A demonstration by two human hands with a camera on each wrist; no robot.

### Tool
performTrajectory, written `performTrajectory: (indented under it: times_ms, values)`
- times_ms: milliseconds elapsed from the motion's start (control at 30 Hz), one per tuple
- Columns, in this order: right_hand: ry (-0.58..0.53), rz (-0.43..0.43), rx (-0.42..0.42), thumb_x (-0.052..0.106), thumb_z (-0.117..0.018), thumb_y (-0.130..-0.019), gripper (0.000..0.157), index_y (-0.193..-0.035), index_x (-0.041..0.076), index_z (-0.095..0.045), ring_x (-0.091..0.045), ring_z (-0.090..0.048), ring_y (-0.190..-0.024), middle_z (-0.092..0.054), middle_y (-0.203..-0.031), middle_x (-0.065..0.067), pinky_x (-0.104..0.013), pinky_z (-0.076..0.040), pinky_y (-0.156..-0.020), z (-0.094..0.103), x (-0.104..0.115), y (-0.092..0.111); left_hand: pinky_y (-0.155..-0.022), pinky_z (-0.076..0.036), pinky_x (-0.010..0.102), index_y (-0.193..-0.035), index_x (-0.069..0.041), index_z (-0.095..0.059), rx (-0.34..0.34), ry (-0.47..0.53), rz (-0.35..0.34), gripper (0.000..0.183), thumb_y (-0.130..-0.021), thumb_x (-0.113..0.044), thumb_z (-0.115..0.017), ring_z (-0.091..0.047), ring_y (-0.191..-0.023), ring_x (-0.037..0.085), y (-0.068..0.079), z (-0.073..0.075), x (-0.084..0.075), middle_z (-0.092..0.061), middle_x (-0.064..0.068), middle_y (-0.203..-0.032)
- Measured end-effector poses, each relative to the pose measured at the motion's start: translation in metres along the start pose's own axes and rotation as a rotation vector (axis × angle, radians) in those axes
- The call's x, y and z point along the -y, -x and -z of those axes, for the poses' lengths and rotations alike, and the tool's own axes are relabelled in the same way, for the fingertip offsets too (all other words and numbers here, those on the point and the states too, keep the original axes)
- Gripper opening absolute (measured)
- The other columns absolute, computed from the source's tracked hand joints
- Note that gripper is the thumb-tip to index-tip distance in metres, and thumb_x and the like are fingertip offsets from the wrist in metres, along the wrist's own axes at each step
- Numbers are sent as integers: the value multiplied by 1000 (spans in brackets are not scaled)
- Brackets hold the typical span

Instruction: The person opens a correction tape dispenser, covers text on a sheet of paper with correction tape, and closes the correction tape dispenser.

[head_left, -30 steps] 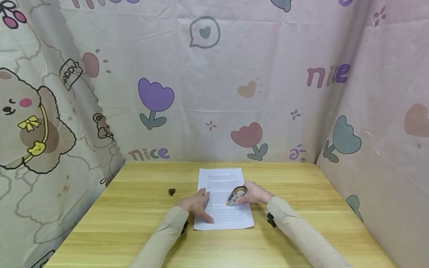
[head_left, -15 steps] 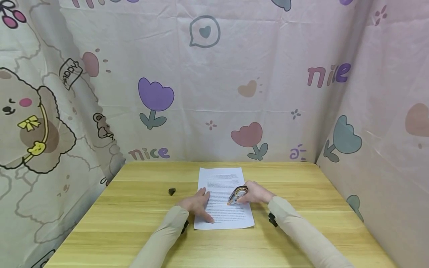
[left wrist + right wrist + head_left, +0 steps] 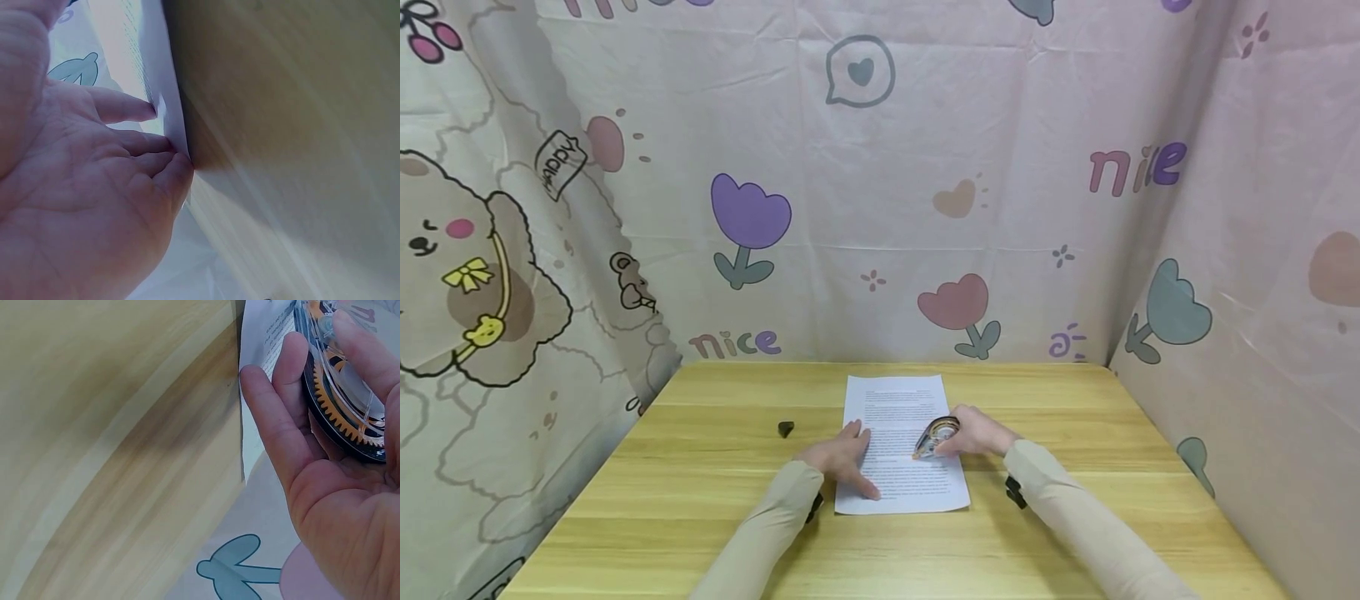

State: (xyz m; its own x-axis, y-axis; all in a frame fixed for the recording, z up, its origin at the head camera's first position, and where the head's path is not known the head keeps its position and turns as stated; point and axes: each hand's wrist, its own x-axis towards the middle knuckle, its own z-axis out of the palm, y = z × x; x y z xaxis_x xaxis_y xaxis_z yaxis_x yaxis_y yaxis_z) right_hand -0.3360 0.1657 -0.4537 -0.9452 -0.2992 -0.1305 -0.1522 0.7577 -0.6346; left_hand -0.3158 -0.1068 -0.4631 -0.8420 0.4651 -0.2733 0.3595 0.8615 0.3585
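A printed sheet of paper (image 3: pixel 898 492) lies flat on the wooden table. My left hand (image 3: pixel 841 460) rests on its left edge with fingers spread, and in the left wrist view its fingertips (image 3: pixel 181 164) press at the paper's edge. From the right side, my right hand (image 3: pixel 976 432) grips a correction tape dispenser (image 3: pixel 934 433), its orange tip down on the printed lines. The right wrist view shows the dispenser's clear case with orange gear teeth (image 3: pixel 331 403) between thumb and fingers. One outstretched finger (image 3: pixel 265 403) of that hand reaches the sheet's right edge.
A small black piece (image 3: pixel 786 428) lies on the wooden table (image 3: pixel 715 475) left of the paper. A patterned cloth (image 3: pixel 850 208) hangs behind the table and along both sides.
My right hand has slid slightly to the right across the page with the correction tape dispenser. My left hand keeps its place on the paper.
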Motion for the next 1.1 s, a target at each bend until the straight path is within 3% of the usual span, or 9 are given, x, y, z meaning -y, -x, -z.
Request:
performTrajectory:
  times_ms: [567,1100]
  values:
    - [-62,25,39,16,-86,-74,30,-92,4,-66,-14,-63,-67,-68,-78,-3,-29,-56,-62,2,-5,1,-124,-15,48,-153,3,-23,3,2,-4,119,-68,-52,-85,-10,-152,37,0,-1,1,-10,27,-162]
    - [-32,27,21,16,-85,-74,27,-89,5,-66,-14,-60,-65,-67,-76,-2,-27,-52,-60,3,-4,5,-124,-15,48,-153,2,-24,3,-11,5,120,-67,-54,-85,-11,-152,36,0,-1,2,-10,25,-162]
